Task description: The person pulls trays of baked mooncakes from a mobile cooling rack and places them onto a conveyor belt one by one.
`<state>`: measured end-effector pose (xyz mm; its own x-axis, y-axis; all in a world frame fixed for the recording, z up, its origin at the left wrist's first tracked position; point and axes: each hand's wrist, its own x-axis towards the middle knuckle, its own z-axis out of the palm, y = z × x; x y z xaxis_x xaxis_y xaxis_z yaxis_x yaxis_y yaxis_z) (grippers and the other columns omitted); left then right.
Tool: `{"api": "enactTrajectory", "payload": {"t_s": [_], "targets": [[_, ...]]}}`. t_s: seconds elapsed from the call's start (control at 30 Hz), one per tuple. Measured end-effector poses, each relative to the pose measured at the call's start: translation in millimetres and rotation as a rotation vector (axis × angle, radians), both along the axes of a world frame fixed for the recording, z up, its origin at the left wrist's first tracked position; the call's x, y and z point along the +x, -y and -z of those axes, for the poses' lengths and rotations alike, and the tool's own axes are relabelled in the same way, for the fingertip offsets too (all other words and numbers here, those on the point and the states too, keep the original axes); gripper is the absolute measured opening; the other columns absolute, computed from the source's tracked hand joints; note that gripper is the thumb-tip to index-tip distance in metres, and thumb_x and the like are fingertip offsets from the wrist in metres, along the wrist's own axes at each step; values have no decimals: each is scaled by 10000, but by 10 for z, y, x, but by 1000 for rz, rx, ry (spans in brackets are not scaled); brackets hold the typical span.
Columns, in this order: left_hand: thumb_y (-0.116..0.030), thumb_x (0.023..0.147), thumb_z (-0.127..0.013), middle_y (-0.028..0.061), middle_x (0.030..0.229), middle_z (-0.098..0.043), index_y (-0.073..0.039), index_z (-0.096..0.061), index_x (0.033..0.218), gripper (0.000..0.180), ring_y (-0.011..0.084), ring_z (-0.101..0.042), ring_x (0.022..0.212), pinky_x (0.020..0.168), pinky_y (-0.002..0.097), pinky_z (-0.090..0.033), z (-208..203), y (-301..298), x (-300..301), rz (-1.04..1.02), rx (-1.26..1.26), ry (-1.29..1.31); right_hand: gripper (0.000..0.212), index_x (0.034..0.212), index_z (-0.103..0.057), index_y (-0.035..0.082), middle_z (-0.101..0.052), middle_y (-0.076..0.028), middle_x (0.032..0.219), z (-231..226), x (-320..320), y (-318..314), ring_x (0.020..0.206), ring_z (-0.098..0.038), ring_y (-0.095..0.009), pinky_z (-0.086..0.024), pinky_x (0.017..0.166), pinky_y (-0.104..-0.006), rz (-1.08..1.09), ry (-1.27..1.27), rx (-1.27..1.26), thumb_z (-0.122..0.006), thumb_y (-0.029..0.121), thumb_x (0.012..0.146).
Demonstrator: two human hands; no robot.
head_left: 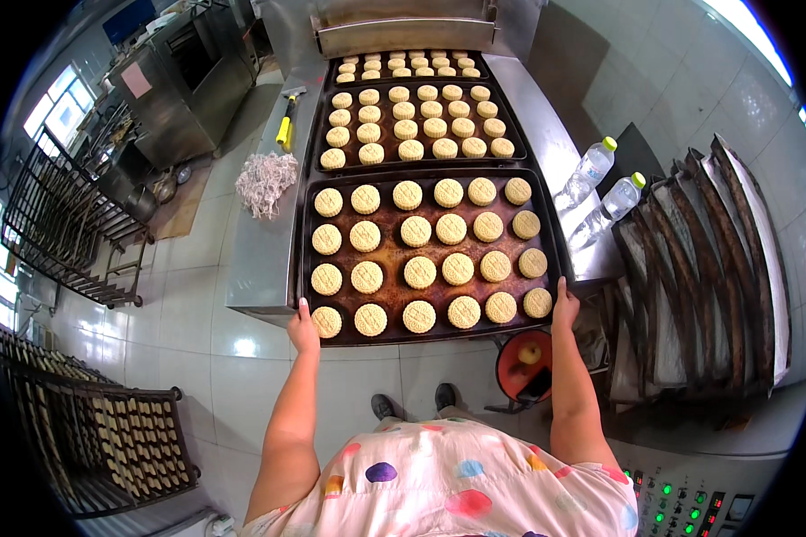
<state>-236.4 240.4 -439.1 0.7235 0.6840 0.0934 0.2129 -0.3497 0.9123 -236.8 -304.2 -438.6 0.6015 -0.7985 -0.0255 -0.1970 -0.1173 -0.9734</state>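
Note:
A dark baking tray (390,295) full of round, pale, patterned mooncakes (415,231) extends over the near end of the metal conveyor. My left hand (304,328) grips its near left corner, thumb on top of the rim. At the near right corner, my right hand (565,306) is closed on the rim in the same way. Behind it lies a second baking tray (385,163) with more mooncakes. Farther back, a third tray (336,82) sits partly under the opening of a steel oven (407,38). The fingers under the rim are hidden.
To the left lie a yellow-handled scraper (286,127) and a crumpled cloth (267,183). Two water bottles (591,170) rest on the right ledge, beside stacked dark trays (690,268). An orange stool (515,376) stands below right. A loaded rack (139,443) is at lower left.

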Motion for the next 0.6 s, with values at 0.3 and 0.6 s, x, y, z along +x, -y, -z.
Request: {"api": "enactTrajectory", "payload": {"t_s": [0.3, 0.6], "targets": [[-497, 887, -498, 195, 614, -565, 92, -596, 723, 619, 293, -475, 565, 607, 426, -399, 63, -38, 12, 15, 23, -20, 601, 772, -619, -125, -595, -128, 675, 47, 11, 7, 652, -478, -148, -436, 654, -342, 21, -10, -47, -623, 473, 828], [-494, 889, -498, 205, 630, -574, 93, -616, 767, 611, 294, -488, 583, 623, 418, -407, 102, -20, 16, 2, 22, 26, 600, 741, -617, -122, -588, -112, 644, 120, 25, 15, 627, -458, -136, -436, 631, -336, 33, 51, -44, -630, 472, 824]]}}
